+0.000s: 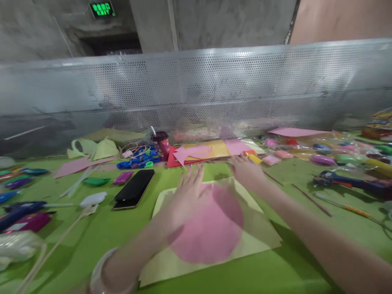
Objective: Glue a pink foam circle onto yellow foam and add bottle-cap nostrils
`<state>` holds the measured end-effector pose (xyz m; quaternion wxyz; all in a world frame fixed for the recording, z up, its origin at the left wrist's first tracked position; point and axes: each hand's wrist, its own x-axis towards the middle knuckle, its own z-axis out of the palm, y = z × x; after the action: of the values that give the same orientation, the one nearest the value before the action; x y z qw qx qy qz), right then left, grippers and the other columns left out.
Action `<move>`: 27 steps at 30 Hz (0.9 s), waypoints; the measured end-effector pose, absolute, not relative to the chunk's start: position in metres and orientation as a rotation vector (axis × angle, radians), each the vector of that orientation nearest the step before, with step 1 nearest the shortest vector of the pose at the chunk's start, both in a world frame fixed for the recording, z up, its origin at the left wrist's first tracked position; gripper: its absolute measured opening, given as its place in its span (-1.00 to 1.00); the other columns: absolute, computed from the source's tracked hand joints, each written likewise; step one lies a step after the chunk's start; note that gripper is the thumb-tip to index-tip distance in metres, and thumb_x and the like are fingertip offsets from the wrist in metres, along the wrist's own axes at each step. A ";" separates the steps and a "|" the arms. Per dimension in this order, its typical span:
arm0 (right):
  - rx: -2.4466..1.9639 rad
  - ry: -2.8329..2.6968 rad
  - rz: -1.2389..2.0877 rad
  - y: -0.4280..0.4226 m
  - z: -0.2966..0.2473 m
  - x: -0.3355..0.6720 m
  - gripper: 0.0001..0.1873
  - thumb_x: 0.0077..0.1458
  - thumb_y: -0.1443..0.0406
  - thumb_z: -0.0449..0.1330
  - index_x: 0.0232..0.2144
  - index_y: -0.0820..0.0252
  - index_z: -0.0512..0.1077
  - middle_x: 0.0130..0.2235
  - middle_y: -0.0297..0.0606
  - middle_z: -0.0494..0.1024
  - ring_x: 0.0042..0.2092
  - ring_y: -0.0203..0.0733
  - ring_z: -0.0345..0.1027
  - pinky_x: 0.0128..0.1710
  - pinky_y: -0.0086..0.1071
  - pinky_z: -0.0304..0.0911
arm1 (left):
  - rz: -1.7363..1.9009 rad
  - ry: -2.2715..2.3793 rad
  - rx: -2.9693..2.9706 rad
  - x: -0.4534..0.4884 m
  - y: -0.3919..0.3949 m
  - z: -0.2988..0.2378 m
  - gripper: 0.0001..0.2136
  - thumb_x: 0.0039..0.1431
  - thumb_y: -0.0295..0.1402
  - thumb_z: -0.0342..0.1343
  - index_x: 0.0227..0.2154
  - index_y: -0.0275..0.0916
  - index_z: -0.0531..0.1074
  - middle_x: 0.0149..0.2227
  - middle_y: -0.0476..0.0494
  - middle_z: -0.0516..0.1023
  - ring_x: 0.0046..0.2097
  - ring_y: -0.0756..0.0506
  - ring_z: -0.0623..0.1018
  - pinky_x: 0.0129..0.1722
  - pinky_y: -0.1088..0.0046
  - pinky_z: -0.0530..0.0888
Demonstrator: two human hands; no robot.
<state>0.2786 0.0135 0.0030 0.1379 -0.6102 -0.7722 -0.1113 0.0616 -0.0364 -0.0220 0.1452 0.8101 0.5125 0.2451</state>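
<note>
A pink paper disc (211, 228) lies on a pale yellow sheet (254, 241) on the green table (101, 232). My left hand (185, 196) is blurred by motion, with fingers stretched out over the disc's upper left edge. My right hand (246, 171) reaches further back, past the yellow sheet's far corner, toward a stack of coloured paper sheets (208, 152); its fingers are smeared and I cannot make out what they touch.
A black phone (134, 188) lies left of the sheet. Glue guns (18, 210) (349, 181), scissors (137, 159), a cup (162, 145), thin sticks (310, 199) and coloured clay pieces (321, 159) are scattered about. A perforated metal screen (196, 94) bounds the far edge.
</note>
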 end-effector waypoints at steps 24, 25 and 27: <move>-1.283 -2.490 0.409 -0.001 0.008 0.265 -0.27 -0.07 0.25 0.20 0.16 0.18 0.08 -0.30 -0.34 0.56 -0.37 -0.25 0.41 -0.35 -0.42 0.32 | 0.669 1.507 2.560 0.078 -0.033 -0.022 -0.27 0.11 -0.21 0.06 0.25 -0.27 -0.17 0.23 -0.38 0.13 0.26 -0.29 0.09 0.21 -0.02 -0.08; -1.236 -2.513 0.462 -0.004 0.008 0.260 -0.25 -0.07 0.23 0.19 0.18 0.16 0.05 -0.31 -0.36 0.56 -0.39 -0.25 0.41 -0.38 -0.42 0.31 | 0.640 1.517 2.534 0.078 -0.031 -0.021 -0.31 0.11 -0.24 0.07 0.24 -0.27 -0.11 0.16 -0.38 0.27 0.22 -0.29 0.20 0.20 -0.01 -0.04; -1.178 -2.509 0.520 -0.008 0.009 0.255 -0.20 -0.05 0.18 0.17 0.21 0.11 -0.02 -0.25 -0.33 0.56 -0.36 -0.21 0.42 -0.37 -0.38 0.33 | 0.631 1.528 2.452 0.077 -0.027 -0.022 -0.36 0.09 -0.28 0.09 0.21 -0.28 0.00 0.01 -0.36 0.43 0.11 -0.29 0.35 0.15 0.01 0.09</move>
<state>0.2549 -0.0077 0.0095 0.1598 -0.4122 -0.8783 0.1820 0.0772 -0.0272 -0.0218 0.0921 0.8256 0.5145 0.2126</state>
